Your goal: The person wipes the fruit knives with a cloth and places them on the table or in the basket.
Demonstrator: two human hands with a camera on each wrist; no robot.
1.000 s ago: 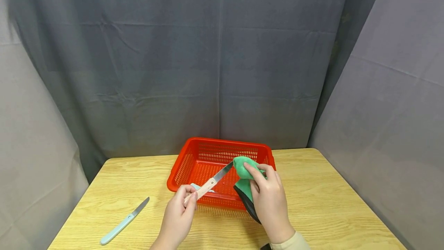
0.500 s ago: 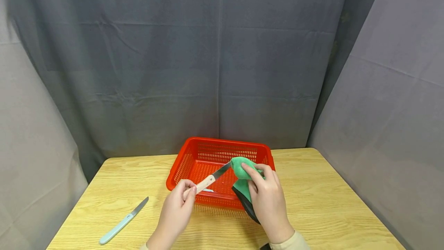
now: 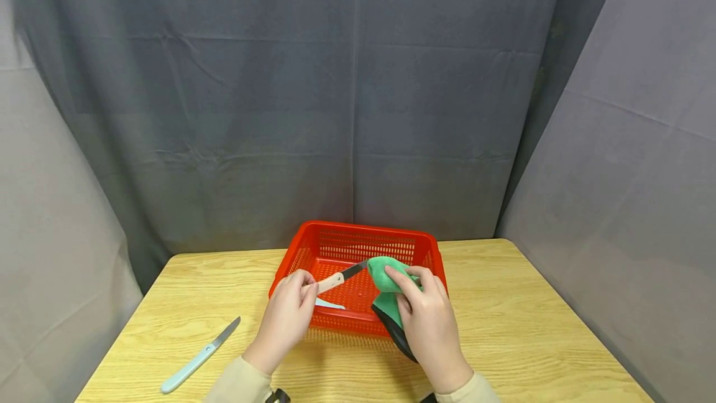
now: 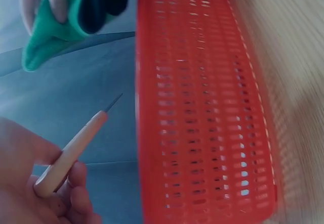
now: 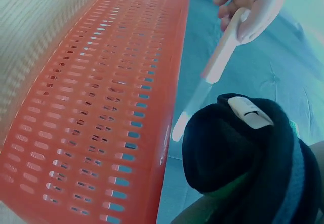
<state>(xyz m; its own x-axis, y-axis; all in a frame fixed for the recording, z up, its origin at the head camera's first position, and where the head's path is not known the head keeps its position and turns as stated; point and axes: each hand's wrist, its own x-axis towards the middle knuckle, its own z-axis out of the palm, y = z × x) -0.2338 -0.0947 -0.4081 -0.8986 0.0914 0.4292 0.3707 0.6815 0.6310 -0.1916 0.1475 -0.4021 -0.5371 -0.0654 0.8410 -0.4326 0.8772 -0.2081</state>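
In the head view my left hand point(image 3: 286, 310) grips a knife point(image 3: 332, 282) by its pale wooden handle, blade angled up to the right above the red basket point(image 3: 366, 227). Its handle lies between thumb and curled fingers in the left wrist view. My right hand point(image 3: 429, 325) pinches a green cloth point(image 3: 385, 273) with a dark lower edge. The far end of the blade meets the cloth, which hides the tip in the head view. Seen from the right wrist, the cloth's black side and white label point(image 5: 249, 112) face the camera.
A second knife point(image 3: 201, 356) with a light blue handle lies on the wooden table point(image 3: 531, 322) at the left. Inside the basket's near side is a pale blue, narrow object point(image 3: 329, 304), partly hidden by the hand. Grey curtains point(image 3: 252, 111) stand behind and at both sides.
My left hand has moved slightly up and forward, and the knife lies flatter. The cloth and right hand have shifted slightly left. More of the pale blue object in the basket shows.
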